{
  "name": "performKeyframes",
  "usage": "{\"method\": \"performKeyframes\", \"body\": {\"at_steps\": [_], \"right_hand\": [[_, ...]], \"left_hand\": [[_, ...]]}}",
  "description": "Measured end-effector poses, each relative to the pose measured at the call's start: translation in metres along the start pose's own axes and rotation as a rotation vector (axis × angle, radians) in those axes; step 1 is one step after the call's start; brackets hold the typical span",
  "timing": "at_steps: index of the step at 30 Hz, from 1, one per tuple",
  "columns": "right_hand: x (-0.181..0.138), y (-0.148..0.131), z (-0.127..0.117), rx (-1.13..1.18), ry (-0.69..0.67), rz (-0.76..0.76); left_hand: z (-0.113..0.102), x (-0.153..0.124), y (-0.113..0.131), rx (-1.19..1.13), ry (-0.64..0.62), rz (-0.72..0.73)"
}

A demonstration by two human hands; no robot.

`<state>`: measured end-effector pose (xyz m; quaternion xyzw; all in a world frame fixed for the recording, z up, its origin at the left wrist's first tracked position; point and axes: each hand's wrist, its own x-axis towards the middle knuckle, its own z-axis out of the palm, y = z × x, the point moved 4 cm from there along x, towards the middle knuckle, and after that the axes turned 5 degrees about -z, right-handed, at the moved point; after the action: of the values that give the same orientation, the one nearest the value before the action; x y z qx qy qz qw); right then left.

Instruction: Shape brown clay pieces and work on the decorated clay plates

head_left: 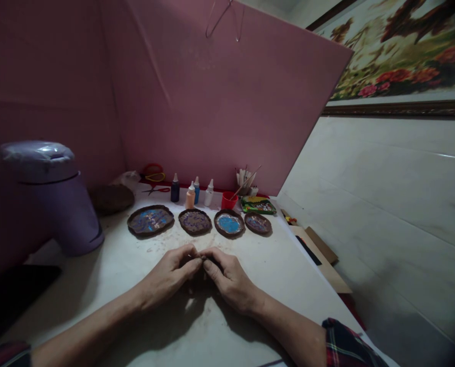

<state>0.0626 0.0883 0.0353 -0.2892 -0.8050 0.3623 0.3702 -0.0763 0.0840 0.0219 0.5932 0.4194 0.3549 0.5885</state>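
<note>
My left hand (174, 267) and my right hand (229, 278) meet above the white tabletop (246, 260). Thumbs and fingers of both pinch a small bit of brown clay (203, 258), mostly covered by the fingertips. Beyond the hands stands a row of flat, dark brown clay dishes with raised rims. The leftmost dish (151, 220) has blue and purple dabs, and the one beside it (195, 222) shows purple dabs. A blue-centred dish (229, 223) follows, then a smaller purple-dabbed dish (258, 224).
Behind the dishes are a dark paint bottle (175, 190), peach (190, 197) and white (209, 194) ones, a red cup (229, 201) with a brush, and a green packet (258, 205). Leftward are scissors (156, 189), a brown clay lump (113, 198) and a purple lidded container (65, 209).
</note>
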Motion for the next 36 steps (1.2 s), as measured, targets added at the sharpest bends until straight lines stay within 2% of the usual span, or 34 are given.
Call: {"method": "performKeyframes", "body": {"at_steps": [11,22,29,36], "right_hand": [[0.001,0.000,0.000,0.010,0.018,0.006],[0.000,0.004,0.000,0.038,0.029,0.019],[0.001,-0.003,-0.002,0.040,0.042,-0.013],[0.000,-0.007,-0.002,-0.065,0.048,-0.020]], "left_hand": [[0.001,0.002,0.000,0.070,0.056,0.004],[0.001,0.003,-0.002,-0.028,-0.008,0.037],[0.001,0.001,0.001,-0.046,0.009,0.030],[0.001,0.003,0.002,0.038,0.052,0.038]]}}
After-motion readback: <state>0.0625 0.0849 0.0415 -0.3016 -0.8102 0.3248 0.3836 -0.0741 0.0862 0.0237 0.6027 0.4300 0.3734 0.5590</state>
